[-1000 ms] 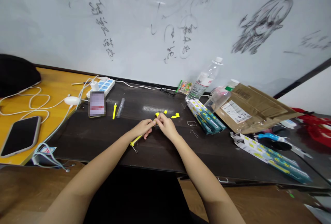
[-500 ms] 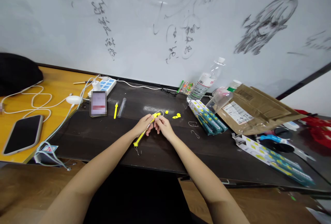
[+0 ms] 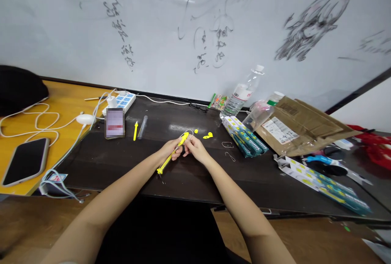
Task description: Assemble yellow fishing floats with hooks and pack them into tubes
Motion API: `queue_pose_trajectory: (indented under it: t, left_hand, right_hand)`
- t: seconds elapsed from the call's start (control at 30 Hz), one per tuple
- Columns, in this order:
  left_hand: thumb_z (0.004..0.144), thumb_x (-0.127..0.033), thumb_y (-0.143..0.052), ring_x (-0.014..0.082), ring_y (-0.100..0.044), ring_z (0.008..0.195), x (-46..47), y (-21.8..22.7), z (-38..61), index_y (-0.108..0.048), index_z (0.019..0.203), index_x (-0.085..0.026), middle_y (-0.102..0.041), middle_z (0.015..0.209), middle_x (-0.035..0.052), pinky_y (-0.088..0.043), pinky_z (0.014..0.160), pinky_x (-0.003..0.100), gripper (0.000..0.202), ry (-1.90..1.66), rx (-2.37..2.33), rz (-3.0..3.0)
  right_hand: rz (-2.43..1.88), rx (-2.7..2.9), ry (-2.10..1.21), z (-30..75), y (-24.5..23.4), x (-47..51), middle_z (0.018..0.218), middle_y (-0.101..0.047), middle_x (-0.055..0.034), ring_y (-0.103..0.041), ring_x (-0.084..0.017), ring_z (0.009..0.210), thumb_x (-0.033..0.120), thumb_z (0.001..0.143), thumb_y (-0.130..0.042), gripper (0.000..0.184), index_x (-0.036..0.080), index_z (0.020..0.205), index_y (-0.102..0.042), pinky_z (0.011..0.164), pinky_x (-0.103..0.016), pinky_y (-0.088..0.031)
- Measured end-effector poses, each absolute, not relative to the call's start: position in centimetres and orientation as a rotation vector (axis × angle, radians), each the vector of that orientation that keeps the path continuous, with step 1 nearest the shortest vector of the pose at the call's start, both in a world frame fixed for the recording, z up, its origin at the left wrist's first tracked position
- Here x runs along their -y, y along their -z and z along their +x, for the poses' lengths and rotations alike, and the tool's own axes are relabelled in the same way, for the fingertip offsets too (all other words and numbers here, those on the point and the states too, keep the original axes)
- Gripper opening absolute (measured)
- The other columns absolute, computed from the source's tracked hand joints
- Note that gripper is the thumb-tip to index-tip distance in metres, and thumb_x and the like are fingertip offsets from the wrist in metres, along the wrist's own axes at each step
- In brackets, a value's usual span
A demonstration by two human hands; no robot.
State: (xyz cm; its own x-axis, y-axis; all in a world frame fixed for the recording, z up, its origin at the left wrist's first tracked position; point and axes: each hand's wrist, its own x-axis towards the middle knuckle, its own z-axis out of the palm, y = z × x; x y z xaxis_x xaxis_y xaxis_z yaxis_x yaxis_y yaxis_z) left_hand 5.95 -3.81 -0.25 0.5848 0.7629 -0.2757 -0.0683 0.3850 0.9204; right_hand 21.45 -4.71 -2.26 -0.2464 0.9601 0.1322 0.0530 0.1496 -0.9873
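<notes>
My left hand [image 3: 171, 148] is closed round a slim yellow plastic rod [image 3: 165, 164] with a metal shaft along it. The rod slants from a yellow end piece near my fingertips down to a flanged end near the table's front edge. My right hand [image 3: 196, 150] pinches at a thin pale wire [image 3: 192, 131] that loops over the rod's upper end; its fingertips are partly hidden. Beyond my hands lie a small yellow cap [image 3: 196, 131] and a yellow plastic piece [image 3: 208, 136]. Two bent wire pieces, a ring [image 3: 227, 145] and a loop [image 3: 230, 156], lie to the right.
To the left are a yellow stick [image 3: 135, 131], a clear tube [image 3: 143, 127], a phone-like device [image 3: 115, 123], a power strip [image 3: 124, 102] and a phone [image 3: 27, 161]. Rightward stand green boxes [image 3: 246, 138], a water bottle [image 3: 242, 93], a brown parcel [image 3: 301, 123] and scissors [image 3: 339, 168].
The rod has turned slightly in my left hand, so more of its yellow upper end shows. My right fingers have shifted a little at the wire. The view has moved slightly.
</notes>
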Motion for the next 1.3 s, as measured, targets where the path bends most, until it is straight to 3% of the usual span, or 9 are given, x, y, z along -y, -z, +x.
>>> queue_pose_trajectory:
  t: [0.27, 0.53, 0.8, 1.0, 1.17, 1.3]
  left_hand:
    - [0.092, -0.052, -0.035, 0.0018, -0.019, 0.025, 3.2, 0.5, 5.5, -0.048, 0.064, -0.015, -0.030, 0.041, -0.0088, -0.017, 0.026, 0.015, 0.048, -0.526, -0.691, 0.910]
    - [0.091, -0.050, -0.038, 0.0016, -0.021, 0.026, 3.2, 0.7, 5.5, -0.052, 0.071, -0.014, -0.033, 0.044, -0.0088, -0.018, 0.026, 0.013, 0.043, -0.559, -0.645, 0.919]
    - [0.091, -0.057, -0.030, 0.0026, -0.016, 0.024, 3.3, 0.1, 4.8, -0.039, 0.059, -0.017, -0.025, 0.038, -0.0090, -0.014, 0.025, 0.015, 0.052, -0.383, -0.534, 0.966]
    - [0.089, -0.050, -0.042, 0.0047, -0.031, 0.027, 4.1, -0.1, 5.2, -0.045, 0.090, -0.019, -0.045, 0.047, -0.0086, -0.027, 0.028, 0.014, 0.031, -0.643, -0.550, 1.221]
    - [0.088, -0.033, -0.038, 0.0055, -0.038, 0.029, 3.8, 0.0, 5.4, -0.041, 0.091, -0.019, -0.052, 0.052, -0.0064, -0.031, 0.030, 0.015, 0.014, -0.752, -0.603, 1.332]
    - [0.087, -0.035, -0.044, 0.0062, -0.043, 0.032, 3.7, 0.2, 5.3, -0.041, 0.093, -0.019, -0.057, 0.058, -0.0050, -0.036, 0.033, 0.017, 0.018, -0.747, -0.645, 1.368]
  right_hand:
    - [-0.982, 1.599, -1.214, 21.9, 1.6, 5.2, 0.066, -0.054, 0.0051, -0.052, -0.007, 0.047, 0.051, 0.087, -0.048, 0.031, 0.021, 0.080, -0.041, 0.049, -0.024, -0.054]
    - [-0.997, 1.571, -1.185, 21.7, 1.5, 5.4, 0.060, -0.052, 0.0055, -0.050, -0.007, 0.044, 0.053, 0.088, -0.044, 0.034, 0.020, 0.081, -0.044, 0.045, -0.022, -0.049]
    - [-0.981, 1.561, -1.124, 21.5, 0.8, 5.8, 0.064, -0.050, 0.0043, -0.048, -0.007, 0.050, 0.054, 0.084, -0.051, 0.035, 0.020, 0.081, -0.049, 0.048, -0.021, -0.051]
    - [-0.938, 1.396, -1.129, 22.0, 0.1, 5.5, 0.062, -0.052, 0.0059, -0.048, -0.008, 0.046, 0.056, 0.081, -0.052, 0.034, 0.023, 0.085, -0.044, 0.045, -0.023, -0.052]
    - [-0.989, 1.338, -1.076, 22.7, -0.6, 5.4, 0.064, -0.058, 0.0043, -0.054, -0.009, 0.048, 0.055, 0.080, -0.055, 0.035, 0.022, 0.077, -0.043, 0.046, -0.023, -0.051]
    - [-0.980, 1.344, -1.093, 22.8, -0.4, 5.3, 0.064, -0.060, 0.0049, -0.056, -0.009, 0.047, 0.053, 0.078, -0.059, 0.035, 0.022, 0.078, -0.041, 0.046, -0.023, -0.050]
